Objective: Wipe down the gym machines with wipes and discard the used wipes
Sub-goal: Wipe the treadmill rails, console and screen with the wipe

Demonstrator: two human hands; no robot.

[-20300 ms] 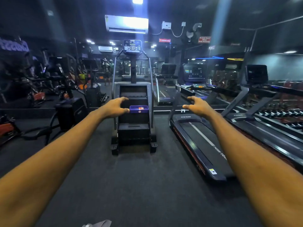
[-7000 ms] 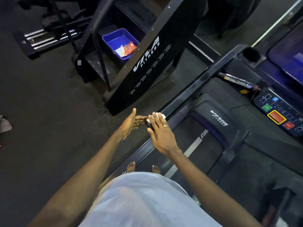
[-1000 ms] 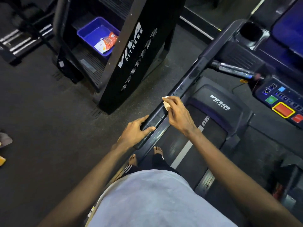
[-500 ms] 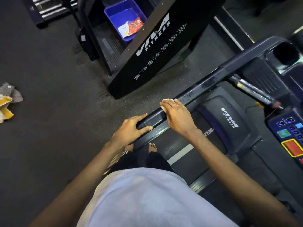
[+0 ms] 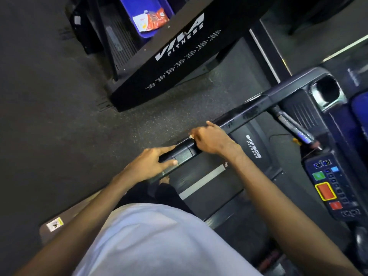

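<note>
On the treadmill's (image 5: pixel 209 188) left-side handrail (image 5: pixel 251 110), a white wipe (image 5: pixel 191 136) shows only as a small sliver at the edge of the right hand (image 5: pixel 213 139); the rest of it is hidden beneath the palm. That hand lies over the top of the black rail, knuckles up, fingers curled down its far side, its grip closed on the wipe and pressing it to the bar. The right forearm runs back from it across the belt toward the lower right corner.

Just beside it, nearer the rail's free end, the left hand (image 5: pixel 151 163) wraps that end: the fingers lie along the outer face and the thumb sits against the inner face, so its grip is closed around the rail. The two hands are close but not touching. The left arm stretches down to the lower left.

Beyond the right hand, the rail's surface looks streaked and glossy as it rises to a cup holder (image 5: pixel 327 91). A console (image 5: pixel 334 186) with green, red and blue buttons sits at the right. Below the hands, a bare foot (image 5: pixel 164 179) rests at the belt's edge, and a white shirt (image 5: pixel 159 242) fills the bottom.

Across a strip of dark speckled floor (image 5: pixel 49 116) stands a stair climber (image 5: pixel 179 54) marked VIVA FITNESS, with a blue bin (image 5: pixel 148 33) on its step holding an orange-and-white packet (image 5: pixel 150 19).
</note>
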